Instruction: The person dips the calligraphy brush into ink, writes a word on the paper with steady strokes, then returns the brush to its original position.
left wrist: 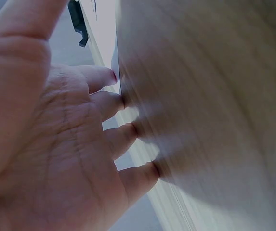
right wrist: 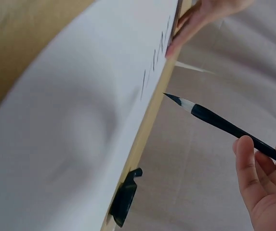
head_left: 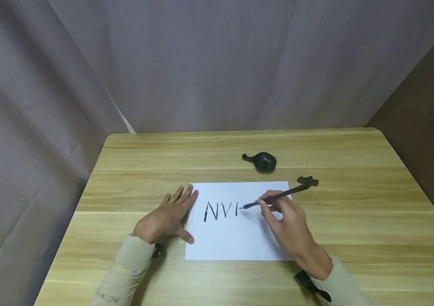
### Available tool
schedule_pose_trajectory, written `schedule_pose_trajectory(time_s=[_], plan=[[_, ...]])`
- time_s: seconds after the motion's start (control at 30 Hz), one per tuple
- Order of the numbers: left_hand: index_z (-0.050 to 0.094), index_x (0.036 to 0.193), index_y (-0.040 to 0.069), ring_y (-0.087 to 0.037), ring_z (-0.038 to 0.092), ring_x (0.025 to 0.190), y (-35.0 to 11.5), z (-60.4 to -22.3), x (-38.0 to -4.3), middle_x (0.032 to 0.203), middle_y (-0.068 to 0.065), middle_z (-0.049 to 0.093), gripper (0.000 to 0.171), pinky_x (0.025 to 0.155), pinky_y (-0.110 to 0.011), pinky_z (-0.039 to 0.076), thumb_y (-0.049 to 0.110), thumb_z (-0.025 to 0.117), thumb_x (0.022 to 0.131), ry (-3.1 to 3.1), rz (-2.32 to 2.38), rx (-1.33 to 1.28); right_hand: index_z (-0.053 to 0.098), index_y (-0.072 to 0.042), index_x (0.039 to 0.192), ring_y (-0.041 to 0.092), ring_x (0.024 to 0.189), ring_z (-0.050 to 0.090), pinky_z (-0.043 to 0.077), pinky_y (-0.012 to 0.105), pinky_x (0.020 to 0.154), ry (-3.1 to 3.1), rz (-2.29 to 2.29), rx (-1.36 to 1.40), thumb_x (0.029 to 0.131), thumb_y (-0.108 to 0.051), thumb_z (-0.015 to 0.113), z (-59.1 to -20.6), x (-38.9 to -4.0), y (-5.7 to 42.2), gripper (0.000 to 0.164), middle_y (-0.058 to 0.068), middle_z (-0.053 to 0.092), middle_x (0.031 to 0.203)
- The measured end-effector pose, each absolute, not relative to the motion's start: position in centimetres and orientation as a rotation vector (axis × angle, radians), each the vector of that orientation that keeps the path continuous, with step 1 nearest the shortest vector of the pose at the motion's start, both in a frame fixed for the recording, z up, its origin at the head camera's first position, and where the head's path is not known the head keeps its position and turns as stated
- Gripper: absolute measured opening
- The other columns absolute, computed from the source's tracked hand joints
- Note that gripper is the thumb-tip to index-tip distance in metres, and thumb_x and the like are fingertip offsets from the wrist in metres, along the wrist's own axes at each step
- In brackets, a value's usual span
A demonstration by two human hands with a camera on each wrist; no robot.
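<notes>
A white sheet of paper [head_left: 236, 244] lies on the table, with black strokes [head_left: 217, 211] reading "NVI" across its left half. My left hand [head_left: 165, 219] rests at the paper's left side, fingers spread, thumb and fingertips on its edge. In the left wrist view the left palm [left wrist: 65, 130] is raised while the fingertips touch down. Between thumb and fingers, my right hand [head_left: 291, 227] pinches a calligraphy brush [head_left: 284, 193] with a dark handle and an ornamented top end. The brush's dark, pointed tip [right wrist: 172, 98] hovers over the paper, just right of the last stroke.
Behind the paper sits a glossy black gourd-shaped object [head_left: 265, 162] with a short neck pointing left. The wood-grain table [head_left: 186, 153] has rounded far corners. Grey curtains [head_left: 201, 63] hang behind and to the left, and a brown surface [head_left: 427, 119] stands at the right.
</notes>
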State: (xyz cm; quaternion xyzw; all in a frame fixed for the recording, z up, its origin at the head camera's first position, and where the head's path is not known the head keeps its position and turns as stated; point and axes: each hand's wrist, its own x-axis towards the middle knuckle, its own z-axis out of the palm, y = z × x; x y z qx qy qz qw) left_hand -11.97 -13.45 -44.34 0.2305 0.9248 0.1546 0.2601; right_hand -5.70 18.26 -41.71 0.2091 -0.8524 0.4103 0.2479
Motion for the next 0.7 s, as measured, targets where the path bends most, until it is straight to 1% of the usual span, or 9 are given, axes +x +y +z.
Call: schedule_pose_trajectory(time_s=[0.17,0.3,0.7], plan=[[0.012,0.171,0.011,-0.037,-0.007,0.163,-13.44,-44.39,-12.04,0.178,-0.011,-0.003,0.141,0.130,-0.062,0.002,0.045,0.099,0.065,2.503,0.421,0.625,0.067,0.004,0.106,0.024,0.091,0.076,0.056,0.010,0.085,-2.361,1.095,0.526,0.086,0.016,0.076,-41.42,-5.96,18.77,0.025,0.011,0.073,0.103],[0.011,0.171,0.011,-0.038,-0.008,0.163,-13.50,-44.44,-12.13,0.177,-0.011,-0.004,0.141,0.129,-0.063,0.001,0.045,0.098,0.066,2.497,0.419,0.634,0.068,0.003,0.106,0.022,0.092,0.076,0.056,0.010,0.086,-2.374,1.099,0.501,0.088,0.014,0.076,-41.44,-6.11,18.96,0.022,0.011,0.073,0.102],[0.010,0.171,0.012,-0.038,-0.008,0.163,-13.78,-44.61,-12.21,0.177,-0.011,-0.004,0.142,0.129,-0.063,0.001,0.047,0.098,0.065,2.502,0.417,0.642,0.067,0.005,0.107,0.023,0.091,0.076,0.055,0.010,0.086,-2.375,1.105,0.486,0.090,0.014,0.074,-41.56,-6.66,19.29,0.021,0.013,0.073,0.101]])
